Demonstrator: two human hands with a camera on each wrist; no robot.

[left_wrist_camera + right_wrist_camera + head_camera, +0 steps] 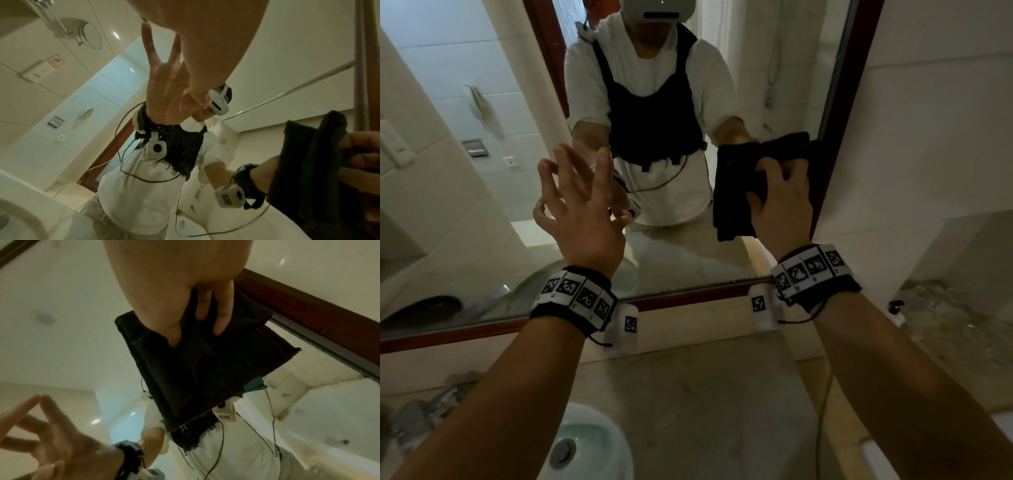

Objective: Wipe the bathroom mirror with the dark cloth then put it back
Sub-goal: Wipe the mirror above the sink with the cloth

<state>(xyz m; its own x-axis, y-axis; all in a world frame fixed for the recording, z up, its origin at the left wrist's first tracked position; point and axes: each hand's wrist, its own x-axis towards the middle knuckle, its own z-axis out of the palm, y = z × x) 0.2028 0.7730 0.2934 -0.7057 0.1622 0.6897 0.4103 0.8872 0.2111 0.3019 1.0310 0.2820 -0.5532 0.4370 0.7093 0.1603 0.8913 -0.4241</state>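
Note:
The bathroom mirror has a red-brown frame and reflects me. My right hand holds the folded dark cloth against the glass by the right frame edge, with its fingers bent onto the cloth. The right wrist view shows the thumb and fingers digging into the cloth. My left hand is open with spread fingers, its fingertips touching the glass left of centre. In the left wrist view the cloth sits at the right, beside the left hand.
A white sink basin lies below, set in a pale stone counter. Clear glassware stands on the counter at the right, against the tiled wall. A round shaving mirror hangs on the left wall.

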